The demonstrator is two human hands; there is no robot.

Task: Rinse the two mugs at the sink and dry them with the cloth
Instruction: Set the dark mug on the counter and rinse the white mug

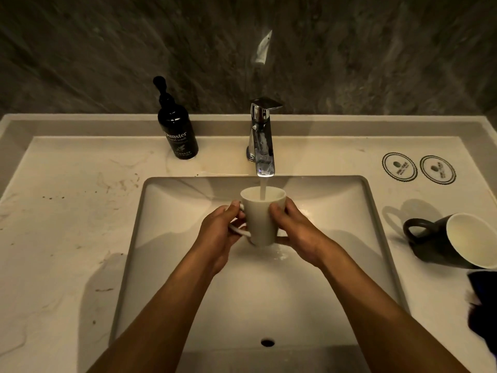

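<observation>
Both forearms come in from the bottom of the frame and meet over the middle of the sink [166, 265]. Left hand [219, 235] is curled through the handle of the white mug [260, 222], right hand [297, 232] is wrapped around its other side, so both are gripping it. Mug sits upright right under the tap [262, 138], centre frame, with the water stream [263, 191] running straight into it. Over at the right edge the dark mug [441, 240] lies on its side on the surface [53, 224], pale inside facing the camera, handle pointing left. Just below it there's a dark cloth [484, 305], partly cut off. Two round coasters [418, 168] sit upper right, and a black hand wash bottle [177, 130] stands upper left of the tap.
</observation>
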